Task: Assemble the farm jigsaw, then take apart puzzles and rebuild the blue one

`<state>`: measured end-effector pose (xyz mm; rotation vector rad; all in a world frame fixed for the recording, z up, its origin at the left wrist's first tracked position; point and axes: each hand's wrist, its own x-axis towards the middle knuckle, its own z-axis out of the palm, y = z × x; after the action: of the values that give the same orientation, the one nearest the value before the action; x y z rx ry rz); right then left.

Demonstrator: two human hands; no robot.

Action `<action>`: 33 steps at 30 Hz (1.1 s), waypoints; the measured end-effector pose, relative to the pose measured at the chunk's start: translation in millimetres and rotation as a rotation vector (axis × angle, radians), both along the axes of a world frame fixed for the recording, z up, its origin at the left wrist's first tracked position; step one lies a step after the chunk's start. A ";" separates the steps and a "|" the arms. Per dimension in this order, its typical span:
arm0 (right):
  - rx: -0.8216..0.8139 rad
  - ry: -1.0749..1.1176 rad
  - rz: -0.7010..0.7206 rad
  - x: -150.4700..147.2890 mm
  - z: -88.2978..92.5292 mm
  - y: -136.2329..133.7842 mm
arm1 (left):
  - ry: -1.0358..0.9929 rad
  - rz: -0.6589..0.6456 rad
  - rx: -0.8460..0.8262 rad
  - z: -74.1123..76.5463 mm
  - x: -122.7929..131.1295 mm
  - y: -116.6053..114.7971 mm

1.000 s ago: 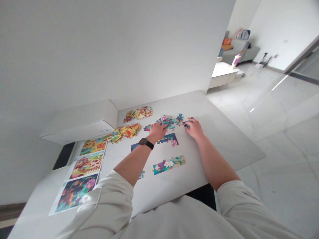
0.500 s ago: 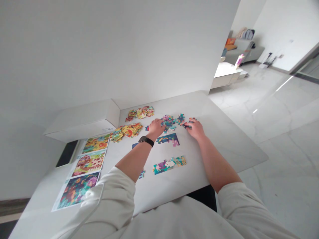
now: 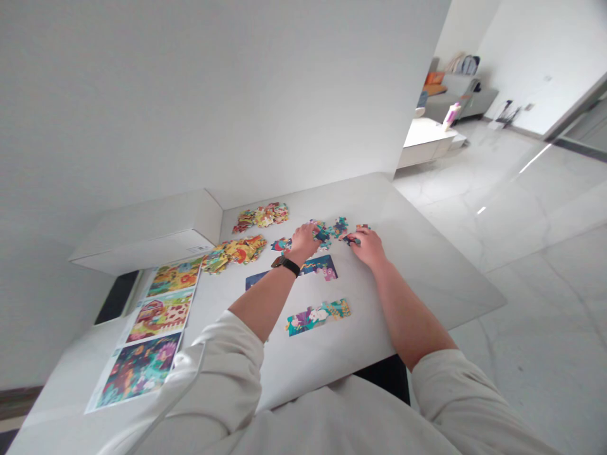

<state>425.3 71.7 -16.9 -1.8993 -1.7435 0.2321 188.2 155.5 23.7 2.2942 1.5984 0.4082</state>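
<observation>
My left hand [image 3: 306, 239], with a black watch on the wrist, rests fingers curled on a scatter of loose teal puzzle pieces [image 3: 332, 229] at the far middle of the white table [image 3: 427, 265]. My right hand [image 3: 367, 246] lies just right of it, fingers pinched on a dark puzzle piece [image 3: 351, 239]. Below the hands lie two joined strips: a dark blue one [image 3: 322, 268] and a teal one with a white rabbit [image 3: 317, 315].
Two heaps of loose pieces, orange-yellow [image 3: 234, 251] and red-yellow [image 3: 263, 216], lie left of the hands. A sheet with three sample pictures [image 3: 152, 328] lies at the table's left. A white box [image 3: 152, 230] stands against the wall. A sofa [image 3: 455, 95] stands far right.
My left hand has shifted slightly right over the teal pieces, closer to the right hand. The right hand has stayed nearly where it was.
</observation>
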 end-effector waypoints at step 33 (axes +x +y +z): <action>0.384 0.525 0.203 -65.9 61.3 -46.6 | -1.156 0.431 -0.340 25.9 -228.0 -146.3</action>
<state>359.4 25.2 44.4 -1.2487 -1.4849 0.3980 -39.8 9.2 49.7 1.0255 1.3085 1.1711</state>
